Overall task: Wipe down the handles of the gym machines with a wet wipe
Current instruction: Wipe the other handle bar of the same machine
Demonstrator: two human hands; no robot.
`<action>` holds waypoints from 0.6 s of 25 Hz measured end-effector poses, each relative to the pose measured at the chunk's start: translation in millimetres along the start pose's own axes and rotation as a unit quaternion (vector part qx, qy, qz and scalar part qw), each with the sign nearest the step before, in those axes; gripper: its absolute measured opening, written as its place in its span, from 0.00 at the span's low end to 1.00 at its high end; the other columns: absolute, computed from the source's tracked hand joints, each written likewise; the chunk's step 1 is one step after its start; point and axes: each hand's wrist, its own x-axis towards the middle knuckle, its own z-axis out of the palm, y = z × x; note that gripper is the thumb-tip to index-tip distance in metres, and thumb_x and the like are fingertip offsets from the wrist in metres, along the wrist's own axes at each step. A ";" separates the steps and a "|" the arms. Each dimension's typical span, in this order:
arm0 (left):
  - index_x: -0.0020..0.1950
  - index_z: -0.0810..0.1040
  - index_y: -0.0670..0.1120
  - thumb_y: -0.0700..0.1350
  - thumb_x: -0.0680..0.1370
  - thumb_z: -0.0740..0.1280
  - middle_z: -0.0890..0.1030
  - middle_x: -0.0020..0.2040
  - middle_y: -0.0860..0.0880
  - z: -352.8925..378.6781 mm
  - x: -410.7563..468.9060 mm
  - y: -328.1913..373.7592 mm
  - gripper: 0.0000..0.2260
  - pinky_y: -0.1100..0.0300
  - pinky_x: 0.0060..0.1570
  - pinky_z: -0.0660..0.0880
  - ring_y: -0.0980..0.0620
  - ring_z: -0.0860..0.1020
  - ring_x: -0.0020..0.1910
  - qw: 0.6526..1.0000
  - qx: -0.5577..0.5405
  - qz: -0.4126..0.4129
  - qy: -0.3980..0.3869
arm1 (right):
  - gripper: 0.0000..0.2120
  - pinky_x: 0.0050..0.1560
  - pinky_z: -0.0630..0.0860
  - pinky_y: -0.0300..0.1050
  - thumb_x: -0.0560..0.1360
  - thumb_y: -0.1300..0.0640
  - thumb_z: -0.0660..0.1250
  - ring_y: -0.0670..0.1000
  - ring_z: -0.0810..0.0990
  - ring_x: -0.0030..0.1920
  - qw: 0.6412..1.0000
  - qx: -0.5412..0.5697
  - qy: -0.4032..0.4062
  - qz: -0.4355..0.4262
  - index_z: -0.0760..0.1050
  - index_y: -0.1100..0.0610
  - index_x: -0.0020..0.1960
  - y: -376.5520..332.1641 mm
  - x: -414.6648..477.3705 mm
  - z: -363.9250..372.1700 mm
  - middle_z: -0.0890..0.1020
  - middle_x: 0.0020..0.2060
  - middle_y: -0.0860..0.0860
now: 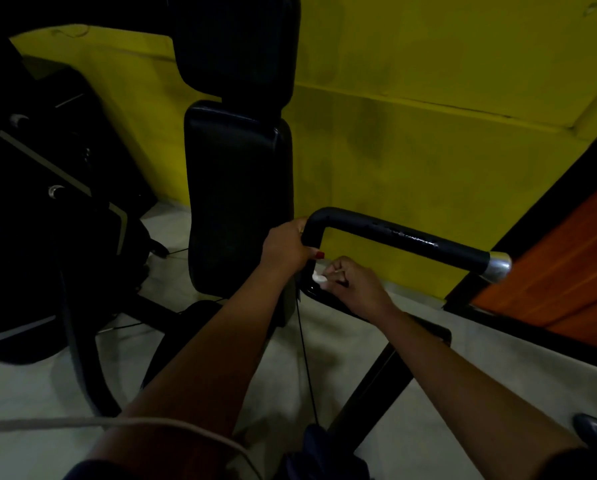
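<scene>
A black padded machine handle [404, 239] bends at its left end and runs right to a silver end cap [497, 266]. My left hand [286, 245] grips the handle's downward leg just below the bend, thumb wrapped round it. My right hand [354, 280] sits just under and to the right, its fingers curled round a small white wet wipe [319, 277], which it holds against the lower part of the same black bar. Most of the wipe is hidden inside the fist.
A tall black back pad [240, 199] stands left of the handle. More dark gym equipment [47, 220] fills the left side. A yellow wall [428, 150] is behind, and an orange door with a black frame [560, 271] stands at right. The machine's black frame [383, 375] crosses the pale floor below.
</scene>
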 end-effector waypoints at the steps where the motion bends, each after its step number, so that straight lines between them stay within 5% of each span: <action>1: 0.66 0.75 0.47 0.43 0.71 0.75 0.80 0.58 0.45 -1.4 0.7 -1.2 0.24 0.58 0.53 0.74 0.48 0.78 0.57 1.000 -0.004 0.003 -0.009 | 0.06 0.47 0.78 0.42 0.74 0.55 0.72 0.45 0.83 0.47 0.991 -0.085 0.038 -0.097 0.77 0.55 0.48 6.6 -12.4 2.6 0.85 0.46 0.48; 3: 0.67 0.74 0.47 0.43 0.73 0.74 0.80 0.57 0.45 -5.8 3.3 -4.5 0.23 0.61 0.50 0.73 0.50 0.78 0.56 0.999 -0.010 0.010 -0.038 | 0.06 0.51 0.78 0.44 0.76 0.58 0.66 0.51 0.84 0.50 0.913 -0.251 0.120 -0.298 0.82 0.57 0.49 15.1 -27.8 15.2 0.85 0.49 0.52; 5: 0.68 0.74 0.47 0.42 0.75 0.71 0.81 0.57 0.45 -10.0 6.5 -9.1 0.21 0.63 0.48 0.72 0.51 0.78 0.54 0.996 -0.044 0.011 -0.073 | 0.16 0.61 0.74 0.50 0.81 0.63 0.55 0.57 0.82 0.54 0.825 -0.333 0.146 -0.433 0.83 0.63 0.50 21.3 -29.1 27.2 0.84 0.52 0.59; 12: 0.67 0.75 0.44 0.43 0.78 0.69 0.82 0.57 0.44 -9.8 6.9 -20.7 0.18 0.63 0.48 0.74 0.50 0.79 0.56 0.965 -0.230 -0.040 -0.118 | 0.21 0.64 0.71 0.55 0.82 0.66 0.52 0.60 0.83 0.52 0.704 -0.445 0.097 -0.545 0.84 0.64 0.47 9.6 -20.0 13.1 0.84 0.48 0.61; 15: 0.62 0.77 0.43 0.45 0.79 0.66 0.81 0.51 0.48 -3.7 -9.5 -30.5 0.12 0.63 0.48 0.76 0.50 0.78 0.53 0.903 -0.410 -0.118 -0.055 | 0.16 0.66 0.72 0.56 0.81 0.65 0.57 0.60 0.82 0.54 0.676 -0.425 0.084 -0.596 0.83 0.64 0.49 -1.5 -15.1 10.2 0.84 0.49 0.61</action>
